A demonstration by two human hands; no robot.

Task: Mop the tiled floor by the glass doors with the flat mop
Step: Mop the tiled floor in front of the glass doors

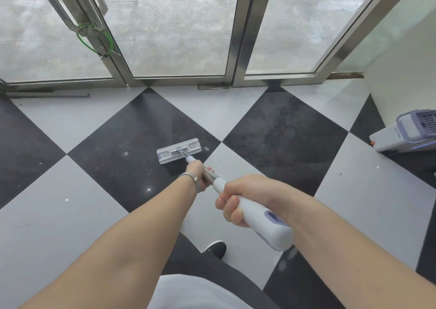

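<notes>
Both of your hands are clamped on the flat mop (236, 190): your left hand (197, 174) wraps the metal shaft low down, and your right hand (238, 200) closes around the thick white grip at the top end. The mop's head lies flat on a black tile of the tiled floor (94, 214), a short way back from the glass doors (179, 25), with a damp streak showing beside it. Judging by its slim shaft and plastic head, the mop should feel light and stiff, so your two-point hold gives good steering. The swivel joint at the head will likely let it twist, so keep downward pressure even. The polished tiles look slick where wet; mind your shoe (215, 249). A mop bucket (405, 131) waits against the wall on your right.
</notes>
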